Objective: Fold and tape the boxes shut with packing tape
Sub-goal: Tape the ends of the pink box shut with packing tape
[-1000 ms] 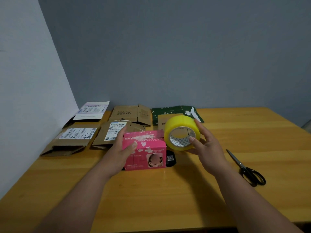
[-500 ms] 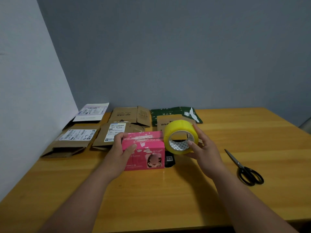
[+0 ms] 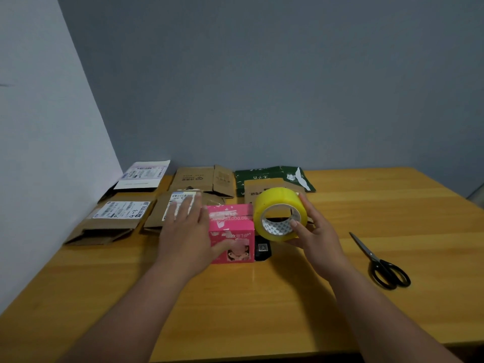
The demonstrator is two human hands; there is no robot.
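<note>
Two hands: left hand [image 3: 187,231] released pink box [image 3: 231,233]; right hand [image 3: 313,231] still grasps tape roll [image 3: 280,213].

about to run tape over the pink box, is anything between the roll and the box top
Nothing visible. The right hand holds the yellow tape roll right beside the pink box, at its right edge. The left hand is on the box's left side, off the path.
</note>
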